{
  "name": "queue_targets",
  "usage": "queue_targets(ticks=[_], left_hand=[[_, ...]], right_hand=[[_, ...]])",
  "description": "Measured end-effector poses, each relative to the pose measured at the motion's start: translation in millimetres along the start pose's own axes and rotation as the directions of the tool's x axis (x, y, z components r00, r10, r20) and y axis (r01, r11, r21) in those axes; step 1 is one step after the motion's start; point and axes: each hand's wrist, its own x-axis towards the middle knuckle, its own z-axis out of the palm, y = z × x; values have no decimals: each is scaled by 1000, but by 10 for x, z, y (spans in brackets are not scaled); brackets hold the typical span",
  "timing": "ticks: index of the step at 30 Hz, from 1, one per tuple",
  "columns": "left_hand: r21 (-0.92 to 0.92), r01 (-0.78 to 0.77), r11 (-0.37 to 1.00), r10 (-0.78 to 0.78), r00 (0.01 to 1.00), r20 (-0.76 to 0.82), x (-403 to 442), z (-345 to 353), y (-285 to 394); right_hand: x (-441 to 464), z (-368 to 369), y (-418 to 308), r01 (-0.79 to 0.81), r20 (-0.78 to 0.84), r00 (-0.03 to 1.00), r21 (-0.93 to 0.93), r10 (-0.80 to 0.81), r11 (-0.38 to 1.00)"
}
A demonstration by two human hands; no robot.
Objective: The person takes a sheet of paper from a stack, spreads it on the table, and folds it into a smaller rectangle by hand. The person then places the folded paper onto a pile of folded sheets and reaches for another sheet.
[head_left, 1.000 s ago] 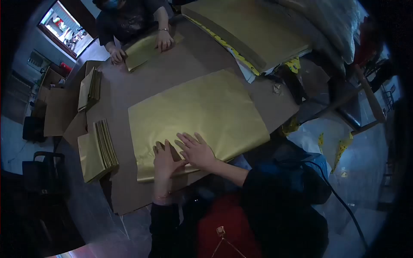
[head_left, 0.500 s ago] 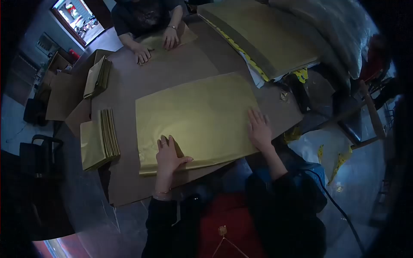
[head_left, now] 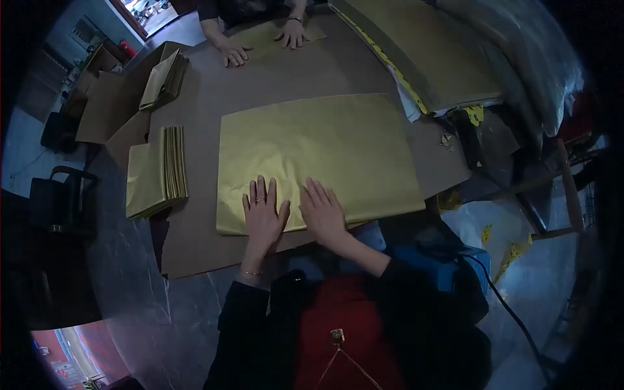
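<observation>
paper (head_left: 331,143), gold and creased, lies spread on the brown table (head_left: 273,84). left hand (head_left: 263,220) and right hand (head_left: 324,214) rest palm-down at its seven and six o'clock, near each other but apart, gripping nothing, probably to press its near edge flat. one gold stack (head_left: 156,172) sits at nine o'clock, another stack (head_left: 162,81) at ten, perhaps to leave spreading room.

Stacks of folded shiny gold paper (head_left: 158,175) and a thick pile of large tan sheets (head_left: 448,58) occupy opposite sides of a broad brown table (head_left: 312,78) in an apparent workshop (a red cylinder (head_left: 127,48), seemingly a fire extinguisher, stands beyond).
</observation>
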Motion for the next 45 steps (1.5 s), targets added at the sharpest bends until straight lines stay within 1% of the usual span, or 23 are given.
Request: queue_targets(ticks=[2,3,4,6,12,13,17,20,22,23,24,25,26,27,28,29,31,35,37,38,40,43,45], left_hand=[[41,19,999,-20,999,31,3,14,-9],[42,24,999,-25,999,44,8,27,-39],[43,27,999,-29,998,57,15,46,-57],[77,18,997,-22,999,44,6,60,-43],[57,32,998,-31,999,-12,-2,50,-12],[35,23,999,-21,999,-43,4,58,-22],[27,26,999,-25,999,-48,-8,74,-32],[50,11,999,-8,998,-59,-5,72,-38],[52,15,999,-12,998,-56,6,51,-16],[25,44,999,-44,999,-18,5,29,6],[23,43,999,-43,999,-25,10,28,11],[26,45,999,-44,999,-18,11,29,7],[31,45,999,-45,999,-8,7,28,1],[51,47,998,-47,999,5,8,32,-2],[53,45,998,-45,999,0,13,26,0],[42,38,998,-37,999,-9,11,23,7],[32,6,999,-4,999,-47,1,39,-17],[13,31,999,-31,999,-42,-2,49,-9],[6,39,999,-39,998,-47,0,43,0],[-1,41,999,-41,998,-47,3,41,-5],[10,59,998,-59,997,-50,14,44,-9],[9,127,992,-126,991,-54,24,52,-43],[9,156,988,-156,986,-63,43,72,-68]], right_hand=[[4,-11,-357,101,118,988,-14,-99,995],[-4,12,-491,103,117,989,-154,-86,983],[-9,6,-446,98,115,990,-156,-80,983],[-49,-45,-268,163,-1,987,100,-164,982],[-340,-337,373,25,70,997,-42,-22,999],[-414,-324,546,17,34,999,-183,-11,983],[-654,-591,1252,-103,79,988,-314,134,944],[-873,-639,1820,-194,4,977,-408,214,892],[-938,-787,1991,-425,-229,901,-307,368,851],[-1004,-782,2036,-425,-234,901,-309,366,851],[-1108,-740,2052,-594,-281,775,-22,565,804],[-1147,-754,2015,-691,-259,618,271,742,670],[-1176,-782,1956,-688,-264,618,274,740,672],[-1142,-899,1799,-701,-2,509,579,860,416],[-1132,-957,1703,-650,296,429,757,853,63],[-1174,-927,1705,-647,294,431,760,853,65],[-1204,-884,1735,-590,468,524,802,711,-93],[-1106,-977,1788,-700,467,501,714,729,23],[-1112,-889,1850,-709,366,564,674,740,207],[-1118,-872,1869,-706,363,572,674,735,216],[-1119,-864,1888,-696,458,513,717,726,39],[-1100,-838,1888,-612,353,590,783,726,117],[-965,-926,1866,-632,326,586,756,741,167]])
